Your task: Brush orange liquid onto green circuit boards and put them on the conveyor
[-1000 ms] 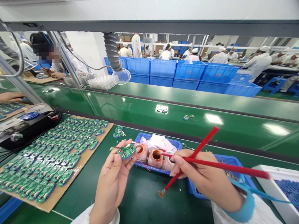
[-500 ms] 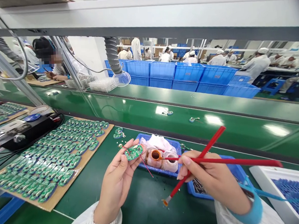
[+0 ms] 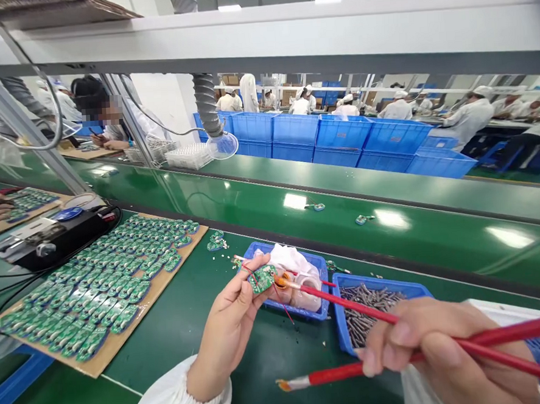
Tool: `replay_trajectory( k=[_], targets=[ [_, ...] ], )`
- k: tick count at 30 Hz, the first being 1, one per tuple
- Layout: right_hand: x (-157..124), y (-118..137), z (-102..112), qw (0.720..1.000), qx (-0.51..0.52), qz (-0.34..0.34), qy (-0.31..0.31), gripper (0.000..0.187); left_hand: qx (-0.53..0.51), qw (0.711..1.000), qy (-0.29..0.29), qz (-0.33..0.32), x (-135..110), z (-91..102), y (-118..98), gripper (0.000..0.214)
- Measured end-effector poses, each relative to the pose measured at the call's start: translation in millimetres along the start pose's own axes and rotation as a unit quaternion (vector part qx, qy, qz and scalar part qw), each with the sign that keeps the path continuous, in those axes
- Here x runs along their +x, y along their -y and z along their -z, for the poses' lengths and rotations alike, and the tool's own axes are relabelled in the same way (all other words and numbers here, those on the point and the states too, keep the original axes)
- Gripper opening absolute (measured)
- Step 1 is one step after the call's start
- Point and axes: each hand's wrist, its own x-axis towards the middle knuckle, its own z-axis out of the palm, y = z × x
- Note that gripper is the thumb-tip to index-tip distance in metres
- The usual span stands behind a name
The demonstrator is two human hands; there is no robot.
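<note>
My left hand (image 3: pixel 229 320) pinches a small green circuit board (image 3: pixel 262 279) with thin red wires hanging off it. Two red-handled paintbrushes (image 3: pixel 344 304) are gripped in my right hand (image 3: pixel 436 341). The upper brush's orange-stained bristles are at the board's right edge, in front of an open jar (image 3: pixel 285 292) of orange stuff; I cannot tell whether they touch the board. The other brush points left, low over the table, its tip also orange. A second pale jar (image 3: pixel 307 294) stands beside the first in a blue tray (image 3: pixel 322 313), with white cloth (image 3: pixel 289 257) behind them.
Rows of green boards (image 3: pixel 97 292) cover a cardboard sheet on the left. A blue bin (image 3: pixel 379 277) holds many dark metal parts. Behind runs a green conveyor belt (image 3: pixel 233 195) with a few boards on it. A black device (image 3: pixel 66 233) with cables sits at far left.
My right hand has come nearer and to the right, and the upper brush's tip has left the jar mouth for the board's edge. My left hand has shifted slightly right with the board.
</note>
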Motion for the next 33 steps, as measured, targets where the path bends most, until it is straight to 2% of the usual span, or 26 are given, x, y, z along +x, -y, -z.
replay_trajectory(
  k=[3, 7, 15, 18, 21, 24, 27, 30, 33],
  targets=[
    [5, 1, -5, 0.999, -0.005, 0.001, 0.035, 0.024, 0.019, 1.000, 0.017, 0.013, -1, -2.8, 5, 0.032],
    [8, -1, -8, 0.999, -0.007, -0.010, 0.039, 0.024, 0.033, 0.999, 0.016, 0.026, -2, -2.1, 10, 0.034],
    [5, 3, 0, 0.997, -0.018, -0.037, 0.066, 0.020, 0.043, 0.998, 0.017, 0.034, -2, -2.2, 11, 0.037],
    [-7, 6, 12, 0.999, -0.015, -0.016, 0.024, 0.021, 0.053, 0.997, 0.029, 0.058, 5, -9.0, 2, 0.039],
    [-28, 8, 36, 0.998, -0.021, -0.022, -0.055, 0.022, 0.116, 0.978, 0.068, 0.157, 32, -22.9, -13, 0.038],
    [-55, 7, 66, 0.985, -0.053, -0.056, -0.157, 0.020, 0.241, 0.926, 0.107, 0.271, 82, -49.6, -21, 0.027],
    [-85, 1, 94, 0.958, -0.070, -0.048, -0.272, 0.018, 0.325, 0.882, 0.158, 0.301, 142, -93.1, -5, 0.020],
    [-112, -9, 116, 0.916, -0.063, -0.036, -0.393, 0.017, 0.400, 0.848, 0.207, 0.279, 189, -145.8, 39, 0.023],
    [-132, -15, 130, 0.886, -0.045, -0.035, -0.460, 0.019, 0.486, 0.804, 0.251, 0.232, 216, -190.5, 96, 0.030]
  ],
)
